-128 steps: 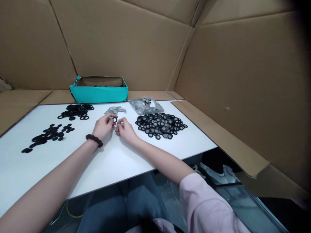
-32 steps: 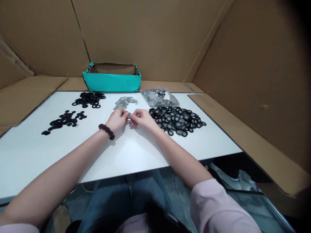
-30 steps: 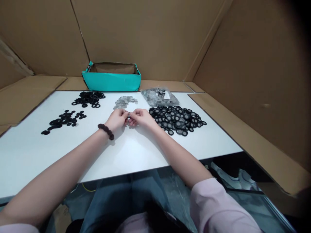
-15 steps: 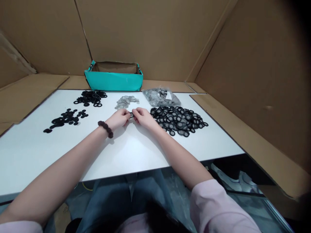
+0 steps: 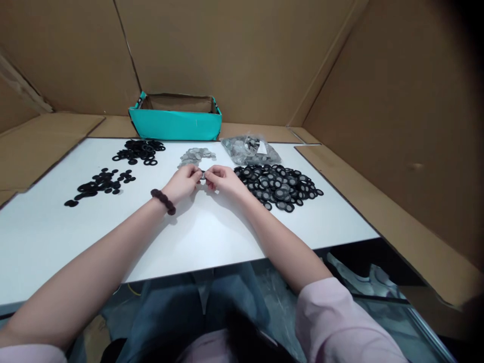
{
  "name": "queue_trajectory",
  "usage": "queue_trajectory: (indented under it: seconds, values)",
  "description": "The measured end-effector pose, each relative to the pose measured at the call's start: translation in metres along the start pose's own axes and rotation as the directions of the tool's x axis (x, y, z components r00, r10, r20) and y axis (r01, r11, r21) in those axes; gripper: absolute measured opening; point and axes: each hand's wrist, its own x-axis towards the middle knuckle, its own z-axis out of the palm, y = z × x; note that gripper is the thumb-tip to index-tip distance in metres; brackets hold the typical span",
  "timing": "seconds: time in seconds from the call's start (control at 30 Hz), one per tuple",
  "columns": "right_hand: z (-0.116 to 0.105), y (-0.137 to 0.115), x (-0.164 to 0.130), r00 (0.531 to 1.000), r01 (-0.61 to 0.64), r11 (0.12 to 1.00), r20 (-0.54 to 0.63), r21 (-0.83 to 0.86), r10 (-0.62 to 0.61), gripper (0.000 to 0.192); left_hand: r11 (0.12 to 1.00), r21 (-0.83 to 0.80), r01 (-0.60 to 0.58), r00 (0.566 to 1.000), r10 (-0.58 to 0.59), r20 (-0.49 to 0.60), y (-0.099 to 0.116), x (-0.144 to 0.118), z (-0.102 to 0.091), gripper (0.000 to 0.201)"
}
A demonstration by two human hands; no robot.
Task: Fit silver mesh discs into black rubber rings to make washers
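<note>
Black ring [image 5: 203, 175], small, is pinched between the fingertips of both hands at the middle of the white surface [image 5: 212, 237]. Left hand [image 5: 184, 182] is closed on it from the left, right hand [image 5: 223, 180] from the right, both with heels resting on the surface. A dark bead bracelet [image 5: 163, 200] is worn on the left wrist.

Just behind the hands a small heap of grey discs [image 5: 196, 156] is seen. To the right of it a clear bag of grey discs [image 5: 249, 149] lies, touching the far edge of a big pile of black rings with grey centres [image 5: 278, 185]; that pile sits just beside the right hand. On the left two loose heaps of plain black rings are spread, one far [image 5: 139, 150], one nearer [image 5: 100, 184], both well apart from the hands.

A teal box [image 5: 175, 124] is set at the back on cardboard [image 5: 45, 136]. Cardboard walls close off the back and right. Nothing lies between the hands and the piles.
</note>
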Motion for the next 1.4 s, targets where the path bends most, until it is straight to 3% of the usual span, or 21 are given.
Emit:
queue_trajectory:
  seconds: [0.1, 0.27, 0.47, 0.57, 0.73, 0.97, 1.2, 1.4]
  values:
    - [0.002, 0.005, 0.001, 1.0, 0.01, 1.0, -0.004, -0.022, -0.01, 0.018, 0.999, 0.016, -0.036, 0.998, 0.036, -0.045, -0.002, 0.0, 0.004, 0.012]
    - [0.005, 0.009, 0.003, 0.989, 0.036, 0.985, -0.132, -0.172, -0.059, 0.019, 0.99, -0.106, 0.09, 0.996, -0.093, -0.018, 0.006, -0.003, 0.001, 0.011]
    - [0.009, 0.007, 0.004, 0.995, 0.016, 1.0, -0.097, -0.015, -0.018, 0.008, 0.956, -0.24, 0.169, 0.979, -0.191, -0.072, 0.013, -0.006, -0.003, 0.009]
    - [0.008, 0.008, 0.004, 0.993, 0.035, 0.998, -0.113, -0.048, -0.041, 0.008, 0.979, -0.172, 0.105, 0.992, -0.116, -0.056, 0.009, -0.004, -0.004, 0.013]
    - [0.006, 0.007, 0.002, 0.997, 0.053, 0.994, -0.055, -0.098, -0.059, 0.008, 0.991, -0.048, -0.127, 0.981, 0.118, -0.152, 0.002, 0.0, -0.003, 0.015]
    - [0.001, 0.003, 0.0, 0.996, 0.08, 0.984, -0.038, -0.157, -0.087, 0.01, 0.979, -0.203, 0.03, 0.992, -0.054, -0.113, 0.009, -0.003, -0.003, 0.015]
    - [-0.002, -0.011, -0.002, 0.995, -0.08, 0.996, -0.049, 0.036, 0.082, 0.016, 0.958, -0.261, 0.116, 0.993, -0.121, -0.002, 0.004, -0.005, -0.003, 0.018]
    - [0.001, -0.012, -0.004, 0.987, -0.142, 0.965, -0.044, 0.22, 0.155, 0.015, 0.983, -0.168, 0.073, 0.993, -0.087, -0.074, 0.005, -0.002, 0.004, 0.01]
